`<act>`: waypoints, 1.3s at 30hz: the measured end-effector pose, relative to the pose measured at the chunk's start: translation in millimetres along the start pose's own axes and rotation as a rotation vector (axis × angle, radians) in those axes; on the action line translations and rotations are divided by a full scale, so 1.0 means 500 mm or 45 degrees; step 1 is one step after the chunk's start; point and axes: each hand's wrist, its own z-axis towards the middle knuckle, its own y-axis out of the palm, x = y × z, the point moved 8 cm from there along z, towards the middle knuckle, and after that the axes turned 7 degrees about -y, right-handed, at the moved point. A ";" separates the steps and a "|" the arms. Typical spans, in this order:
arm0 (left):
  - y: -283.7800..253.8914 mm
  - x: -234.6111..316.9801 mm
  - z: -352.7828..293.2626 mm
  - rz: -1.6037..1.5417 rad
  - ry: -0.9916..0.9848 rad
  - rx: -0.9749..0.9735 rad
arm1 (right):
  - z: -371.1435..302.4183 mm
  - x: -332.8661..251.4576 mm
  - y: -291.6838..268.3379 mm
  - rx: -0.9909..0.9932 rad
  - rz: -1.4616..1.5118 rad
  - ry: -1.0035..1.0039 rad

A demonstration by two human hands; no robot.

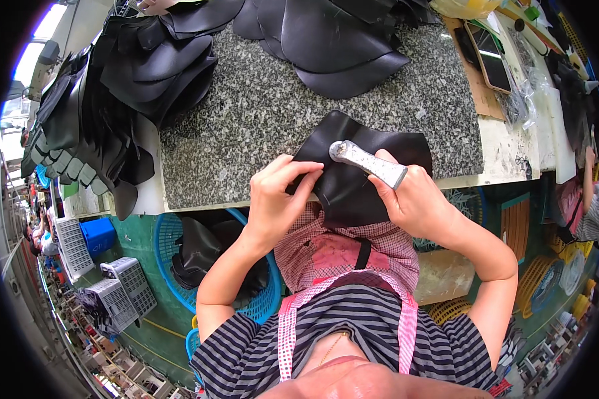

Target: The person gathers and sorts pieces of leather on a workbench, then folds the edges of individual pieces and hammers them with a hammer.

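1. Black leather piece (353, 179) lies half on the front edge of the speckled granite slab (259, 120), its lower part hanging over toward my checked apron (339, 256).
2. My left hand (276, 199) sits at the piece's left edge; thumb and forefinger are pinched narrow on that edge, holding it, and the other fingers curl under.
3. My right hand (412, 196) is wrapped around the handle of a small metal hammer (368, 161); the fingers are closed tight on it.
4. The hammer's rounded head rests on, or just above, the upper middle of the piece; I cannot tell whether it touches.
5. Both hands are near each other, one at each side of the piece, at the slab's near edge.
6. Behind, at the far side of the slab, I see a heap of curved black leather pieces (339, 40), well apart from my hands.
7. To my left a larger stack of black cut pieces (113, 86) spills over the bench edge.
8. Below the bench on my left stands a blue plastic basket (246, 292) with more black material inside.
9. At the far right of the bench lies a phone (489, 56) on brown cardboard.
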 end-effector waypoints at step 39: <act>-0.002 -0.027 0.023 0.041 -0.238 -0.126 | 0.026 -0.049 -0.054 0.049 -0.078 -0.004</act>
